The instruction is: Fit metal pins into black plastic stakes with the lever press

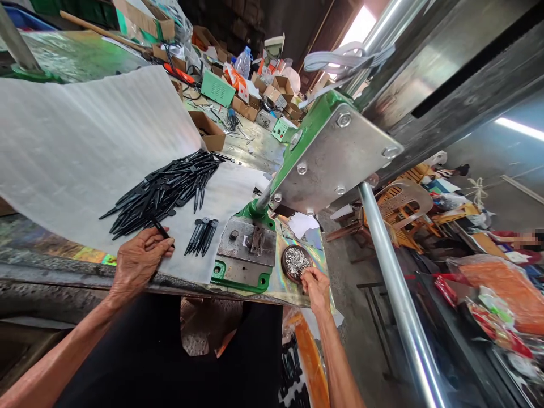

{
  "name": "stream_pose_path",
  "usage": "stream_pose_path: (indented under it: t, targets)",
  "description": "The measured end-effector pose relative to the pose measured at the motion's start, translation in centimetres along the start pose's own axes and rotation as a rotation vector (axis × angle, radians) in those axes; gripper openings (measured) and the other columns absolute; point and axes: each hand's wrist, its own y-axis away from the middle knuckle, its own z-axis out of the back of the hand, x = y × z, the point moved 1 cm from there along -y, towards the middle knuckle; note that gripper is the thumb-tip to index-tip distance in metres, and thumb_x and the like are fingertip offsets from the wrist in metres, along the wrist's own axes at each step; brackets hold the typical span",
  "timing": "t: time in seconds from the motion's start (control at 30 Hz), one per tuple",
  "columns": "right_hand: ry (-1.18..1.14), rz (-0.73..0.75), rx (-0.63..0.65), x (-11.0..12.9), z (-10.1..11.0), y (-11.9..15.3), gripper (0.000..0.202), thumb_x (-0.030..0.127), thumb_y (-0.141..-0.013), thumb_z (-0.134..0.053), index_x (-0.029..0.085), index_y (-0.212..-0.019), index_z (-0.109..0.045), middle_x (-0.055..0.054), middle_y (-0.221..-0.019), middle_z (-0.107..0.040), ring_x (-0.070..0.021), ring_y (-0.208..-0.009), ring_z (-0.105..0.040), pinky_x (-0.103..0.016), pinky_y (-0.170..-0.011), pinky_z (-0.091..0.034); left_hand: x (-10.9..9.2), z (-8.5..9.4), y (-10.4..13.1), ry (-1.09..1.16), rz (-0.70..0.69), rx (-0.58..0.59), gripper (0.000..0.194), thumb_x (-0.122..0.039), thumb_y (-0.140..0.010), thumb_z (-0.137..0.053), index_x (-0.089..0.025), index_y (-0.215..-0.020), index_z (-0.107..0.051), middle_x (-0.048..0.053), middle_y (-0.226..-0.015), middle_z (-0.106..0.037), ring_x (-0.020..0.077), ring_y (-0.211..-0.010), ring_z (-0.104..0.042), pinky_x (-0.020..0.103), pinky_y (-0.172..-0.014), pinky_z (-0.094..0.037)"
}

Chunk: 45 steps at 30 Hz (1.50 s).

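Well, a black stick point(160, 229) is pinched in the curled left hand point(139, 256). Far to its right, the right hand point(317, 288), nearly closed, is at a round dish point(284, 267) of shiny bits point(296, 260); I can't tell if it holds one. The table edge point(278, 294) is near both.

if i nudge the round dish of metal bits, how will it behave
The dish would probably slide rather than roll, since it sits flat on the table. Its small metal bits look loose and uncovered, so a hard push might scatter some.
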Motion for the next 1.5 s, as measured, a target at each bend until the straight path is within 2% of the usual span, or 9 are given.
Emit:
stream_pose_path:
  t: [0.17,0.33,0.43,0.53,0.73,0.93,1.2,1.43,1.5]
  targets:
    - [-0.343,-0.153,0.02,1.0,-0.2,0.5,0.026,0.032,-0.05,-0.073,0.015,-0.061,-0.057,-0.003,-0.058,-0.058,-0.0097,-0.047,-0.045,-0.021,-0.043,-0.035,-3.3,-0.2,2.2,0.104,0.061,0.073,0.044,-0.038,-0.055,-0.077,-0.013,-0.086,-0.057,0.001,-0.068,-0.063,0.0136,-0.059,-0.06,0.02,-0.057,-0.051]
    - [-0.529,-0.201,0.09,3.9,-1.8,3.1,0.027,0.027,-0.048,-0.079,0.014,-0.062,-0.06,-0.004,-0.059,-0.06,-0.0083,-0.048,-0.045,-0.018,-0.041,-0.035,-5.0,-2.8,5.9,0.253,0.133,0.258,0.044,-0.04,-0.056,-0.08,-0.015,-0.082,-0.054,0.002,-0.061,-0.062,0.0153,-0.051,-0.058,0.023,-0.05,-0.051]
    - [-0.595,-0.19,0.188,6.3,-3.9,6.1,0.026,0.028,-0.055,-0.079,0.014,-0.065,-0.06,-0.002,-0.06,-0.059,-0.0061,-0.046,-0.041,-0.016,-0.04,-0.031,-5.7,-4.8,8.2,0.347,0.218,0.402,0.041,-0.04,-0.057,-0.08,-0.015,-0.077,-0.053,0.004,-0.065,-0.064,0.0149,-0.05,-0.058,0.024,-0.049,-0.051]
    - [-0.653,-0.149,0.304,8.6,-6.3,9.4,0.023,0.03,-0.065,-0.075,0.015,-0.068,-0.059,-0.001,-0.064,-0.058,-0.0052,-0.045,-0.038,-0.017,-0.04,-0.029,-6.1,-6.3,9.8,0.483,0.293,0.457,0.043,-0.039,-0.055,-0.083,-0.016,-0.073,-0.051,0.005,-0.072,-0.065,0.0145,-0.053,-0.059,0.023,-0.049,-0.052]
    - [-0.654,-0.05,0.415,10.7,-9.3,13.5,0.021,0.035,-0.08,-0.065,0.017,-0.075,-0.056,0.003,-0.058,-0.05,-0.0061,-0.045,-0.037,-0.018,-0.042,-0.027,-6.0,-6.7,11.1,0.673,0.386,0.526,0.041,-0.036,-0.058,-0.083,-0.016,-0.072,-0.051,0.002,-0.059,-0.06,0.013,-0.051,-0.058,0.02,-0.049,-0.051]
    - [-0.659,-0.044,0.397,11.1,-10.0,14.3,0.023,0.036,-0.081,-0.065,0.017,-0.076,-0.054,0.003,-0.064,-0.053,-0.0056,-0.046,-0.039,-0.019,-0.043,-0.026,-5.5,-6.6,11.4,0.79,0.493,0.556,0.041,-0.032,-0.057,-0.086,-0.015,-0.075,-0.053,0.002,-0.06,-0.061,0.0111,-0.051,-0.058,0.016,-0.048,-0.049]
    - [-0.595,-0.024,0.36,10.4,-10.4,14.5,0.023,0.038,-0.084,-0.061,0.017,-0.08,-0.052,0.001,-0.065,-0.055,-0.0065,-0.048,-0.039,-0.019,-0.044,-0.028,-5.5,-6.8,11.5,0.83,0.522,0.564,0.038,-0.029,-0.06,-0.084,-0.012,-0.073,-0.053,0.003,-0.058,-0.06,0.0094,-0.048,-0.055,0.015,-0.048,-0.048]
    - [-0.342,0.201,0.076,10.1,-11.4,15.0,0.024,0.039,-0.084,-0.058,0.017,-0.075,-0.054,0.001,-0.062,-0.053,-0.0109,-0.053,-0.048,-0.022,-0.05,-0.04,-5.1,-7.2,11.9,0.853,0.509,0.444,0.043,-0.027,-0.054,-0.086,-0.013,-0.073,-0.049,0.001,-0.056,-0.059,0.0098,-0.048,-0.054,0.016,-0.048,-0.047]
    - [-0.359,0.19,0.067,10.2,-11.6,15.1,0.023,0.038,-0.083,-0.058,0.017,-0.075,-0.054,0.0,-0.064,-0.055,-0.0126,-0.057,-0.051,-0.024,-0.054,-0.043,-4.9,-7.3,12.0,0.807,0.455,0.412,0.043,-0.03,-0.056,-0.085,-0.014,-0.074,-0.049,0.001,-0.055,-0.058,0.0103,-0.048,-0.054,0.016,-0.049,-0.047]
